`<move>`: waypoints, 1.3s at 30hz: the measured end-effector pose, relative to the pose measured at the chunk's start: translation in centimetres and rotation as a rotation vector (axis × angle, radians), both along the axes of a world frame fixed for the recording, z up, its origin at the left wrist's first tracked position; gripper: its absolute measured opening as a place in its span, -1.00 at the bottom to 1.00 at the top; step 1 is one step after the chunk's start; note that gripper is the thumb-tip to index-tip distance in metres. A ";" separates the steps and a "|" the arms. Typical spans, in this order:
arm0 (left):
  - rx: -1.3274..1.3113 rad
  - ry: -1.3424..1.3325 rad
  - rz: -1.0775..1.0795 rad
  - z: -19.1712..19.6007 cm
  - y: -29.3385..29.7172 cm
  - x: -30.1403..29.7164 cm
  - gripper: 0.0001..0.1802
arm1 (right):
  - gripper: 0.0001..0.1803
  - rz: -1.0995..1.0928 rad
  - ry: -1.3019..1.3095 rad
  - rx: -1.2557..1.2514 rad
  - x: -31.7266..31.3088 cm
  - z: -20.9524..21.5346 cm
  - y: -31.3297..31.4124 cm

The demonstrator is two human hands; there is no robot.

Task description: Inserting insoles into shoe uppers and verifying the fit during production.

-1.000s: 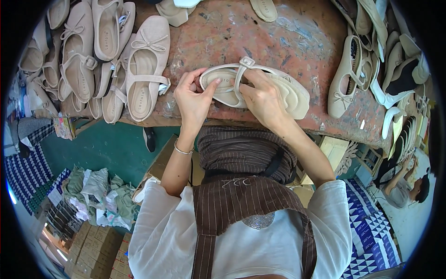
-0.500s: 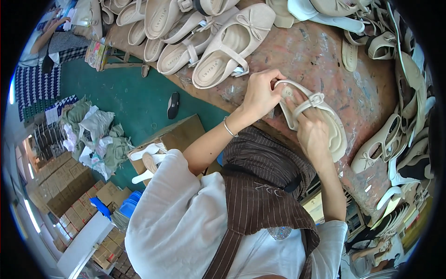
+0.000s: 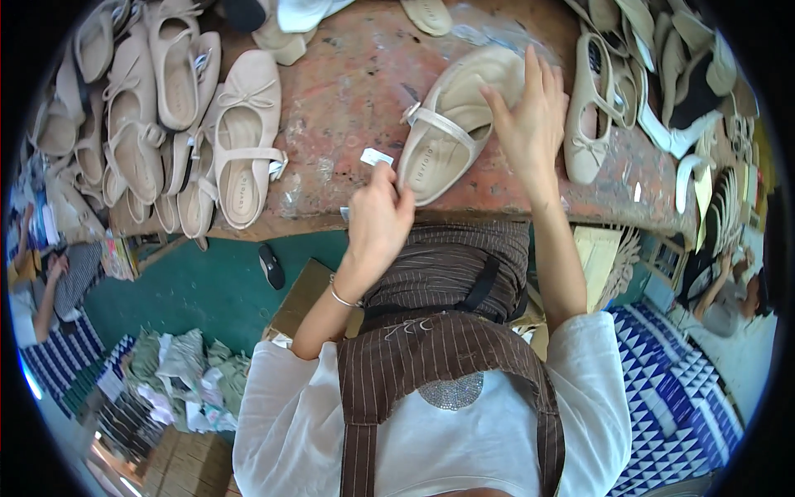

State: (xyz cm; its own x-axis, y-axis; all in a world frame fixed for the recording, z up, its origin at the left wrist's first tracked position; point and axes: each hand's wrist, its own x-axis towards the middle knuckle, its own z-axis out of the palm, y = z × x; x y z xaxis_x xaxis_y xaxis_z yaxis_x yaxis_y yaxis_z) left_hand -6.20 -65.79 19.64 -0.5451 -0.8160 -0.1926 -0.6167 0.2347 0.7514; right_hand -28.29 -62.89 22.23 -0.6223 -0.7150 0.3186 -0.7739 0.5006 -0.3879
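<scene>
A beige strap shoe point(image 3: 451, 124) lies tilted on the worktable, its heel toward me and its toe pointing away to the right. My left hand point(image 3: 379, 217) is beside the heel with its fingers curled. A small white tag point(image 3: 377, 156) shows at the index fingertip; I cannot tell whether the fingers pinch it or it lies on the table. My right hand point(image 3: 534, 124) is open along the shoe's right side, fingers stretched out and apart, the thumb over the toe part.
Many beige shoes point(image 3: 135, 157) crowd the left of the worktable point(image 3: 348, 91), one bow shoe point(image 3: 247, 141) nearest. More shoes point(image 3: 590, 116) and white pieces point(image 3: 662, 132) line the right side. A dark shoe point(image 3: 271, 267) lies on the green floor. Other people sit at both far sides.
My view has turned to the right. My right hand has come out of the shoe to its side and opened. My left hand has come off the heel edge, and the shoe now rests on the table.
</scene>
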 end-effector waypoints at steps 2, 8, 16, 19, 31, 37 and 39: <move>-0.078 -0.068 -0.083 1.2 1.7 -1.1 -0.77 | -0.34 0.044 -0.446 -0.191 -1.8 0.3 -0.4; -0.460 0.034 -0.384 1.4 5.0 -2.3 -0.58 | -0.73 0.466 -0.269 0.053 5.1 3.1 5.7; -0.505 -0.049 -0.496 -1.8 3.5 -3.5 -0.38 | -0.43 0.258 0.145 0.166 5.2 -3.2 0.3; -0.379 -0.048 -0.449 -2.0 4.0 -3.5 -0.41 | -0.70 0.253 0.003 0.427 3.0 -2.4 -3.0; -0.530 -0.241 -0.524 -2.4 5.8 -3.0 -0.40 | -0.59 0.204 0.099 0.211 5.8 -2.0 -0.8; -0.574 -0.210 -0.511 -1.8 4.9 -3.5 -0.41 | -0.53 0.253 -0.115 0.552 4.3 -0.4 -2.2; -0.568 -0.136 -0.490 -1.6 4.5 -3.8 -0.48 | -0.62 0.245 0.076 0.616 3.6 -1.7 -3.4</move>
